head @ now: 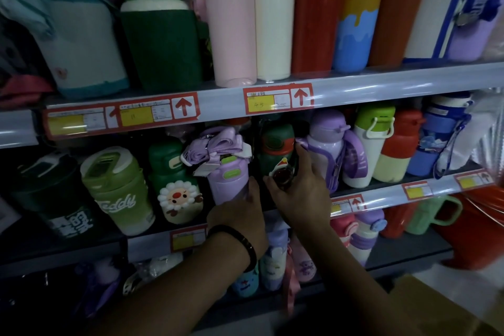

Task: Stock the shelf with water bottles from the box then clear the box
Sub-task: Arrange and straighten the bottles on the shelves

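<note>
My left hand (241,217), with a black bracelet at the wrist, grips the lower body of a purple water bottle (227,180) that has a green lid button and a folded purple strap on top. It stands on the middle shelf (387,195). My right hand (298,194) wraps around a dark green bottle (275,150) with a red spout and a small round charm, right beside the purple one. A corner of the brown cardboard box (447,308) shows at the bottom right.
The middle shelf is packed: a green "Teddy" bottle (117,191), a flower-face bottle (176,185), a lilac strapped bottle (331,150). Tall pink, cream, red flasks (272,16) fill the top shelf. More bottles sit on the lower shelf. A red bucket (480,229) stands at right.
</note>
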A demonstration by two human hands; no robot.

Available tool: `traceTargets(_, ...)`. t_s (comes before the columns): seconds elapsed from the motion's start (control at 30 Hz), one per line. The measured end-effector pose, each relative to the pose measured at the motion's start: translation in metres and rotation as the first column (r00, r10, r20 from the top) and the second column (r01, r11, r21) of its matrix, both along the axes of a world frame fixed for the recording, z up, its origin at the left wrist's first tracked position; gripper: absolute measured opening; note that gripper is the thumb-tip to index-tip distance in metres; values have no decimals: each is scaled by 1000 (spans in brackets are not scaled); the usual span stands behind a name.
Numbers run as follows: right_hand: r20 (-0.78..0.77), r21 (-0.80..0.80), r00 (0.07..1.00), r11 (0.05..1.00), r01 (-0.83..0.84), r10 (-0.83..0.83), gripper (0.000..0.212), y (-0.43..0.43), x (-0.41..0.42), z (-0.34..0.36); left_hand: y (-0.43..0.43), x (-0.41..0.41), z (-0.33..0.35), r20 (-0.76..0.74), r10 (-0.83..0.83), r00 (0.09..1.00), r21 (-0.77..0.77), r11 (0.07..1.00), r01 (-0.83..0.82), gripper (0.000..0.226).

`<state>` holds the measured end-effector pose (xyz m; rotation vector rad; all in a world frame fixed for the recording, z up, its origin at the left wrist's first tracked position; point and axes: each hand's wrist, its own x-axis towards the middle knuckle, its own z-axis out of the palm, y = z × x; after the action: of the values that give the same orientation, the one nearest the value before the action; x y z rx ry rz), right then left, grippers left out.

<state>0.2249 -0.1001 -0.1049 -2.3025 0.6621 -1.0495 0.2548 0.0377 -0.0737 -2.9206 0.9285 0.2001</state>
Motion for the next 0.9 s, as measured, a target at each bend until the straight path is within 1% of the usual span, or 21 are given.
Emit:
traceTargets(0.1,3,6,1000,1000,-9,9,95,1,0,1,0,5,0,-27,-6,1000,-18,1000,6,98)
traceTargets(0.17,2,21,1000,1000,-13,12,95,0,0,2,3,8,2,-27,-16,1000,5,1000,16,99)
traceTargets(0.27,-4,23,1000,999,-25,25,97,-3,1,3,5,11,7,-19,-34,999,53,998,35,99)
traceTargets(0.37,5,20,1000,999,-30,30,97,-5,1,4,4,14,10,-22,-36,999,134,990,38,98)
traceTargets(0.47,5,20,1000,999,-25,25,99,-4,1,2,3,12,10,-13,-37,999,174,984,39,99)
traceTargets(0.6,13,16,1000,1000,-17,17,99,-1,1,-1,1,4,7,-27,-51,998,243,968,56,90)
traceTargets(0.67,31,12,999,1000,-20,20,98,-1,1,-2,0,3,5,-36,-39,999,265,963,47,90)
traceTargets(0.8,44,11,999,1000,-23,23,96,-1,2,-3,2,2,4,-40,-49,998,179,982,56,90)
traceTargets(0.9,45,3,999,1000,-17,17,96,0,3,-3,2,1,4,1,-77,997,70,995,77,80)
